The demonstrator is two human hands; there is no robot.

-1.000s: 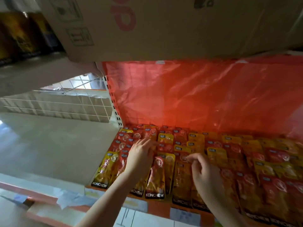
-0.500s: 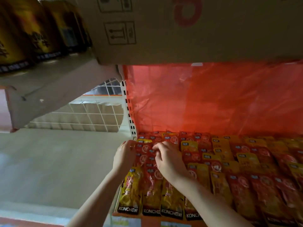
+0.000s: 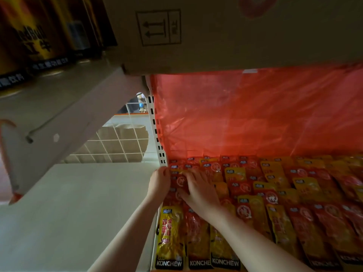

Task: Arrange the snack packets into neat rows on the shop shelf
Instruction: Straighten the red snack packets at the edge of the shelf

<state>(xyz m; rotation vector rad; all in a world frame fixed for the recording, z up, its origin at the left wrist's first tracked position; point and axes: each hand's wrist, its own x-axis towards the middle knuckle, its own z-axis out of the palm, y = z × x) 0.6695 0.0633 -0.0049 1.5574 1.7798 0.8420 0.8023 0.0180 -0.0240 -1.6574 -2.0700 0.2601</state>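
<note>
At the shelf's front edge, yellow and red snack packets [image 3: 170, 238] marked KONCHEW lay side by side in overlapping rows across the shelf [image 3: 155, 222]. Farther in, at the left end, the left hand [image 3: 159, 183] rested against the outer packets, whether its fingers gripped one could not be told, while the right hand [image 3: 200, 190] pressed flat, fingers extended, on a red packet [image 3: 180, 180]. Behind hung a red plastic sheet [image 3: 255, 114], under a cardboard box [image 3: 216, 32].

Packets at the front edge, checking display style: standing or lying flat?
Lying flat: the front yellow packet shows its whole printed face upward, overlapped by rows behind.
</note>
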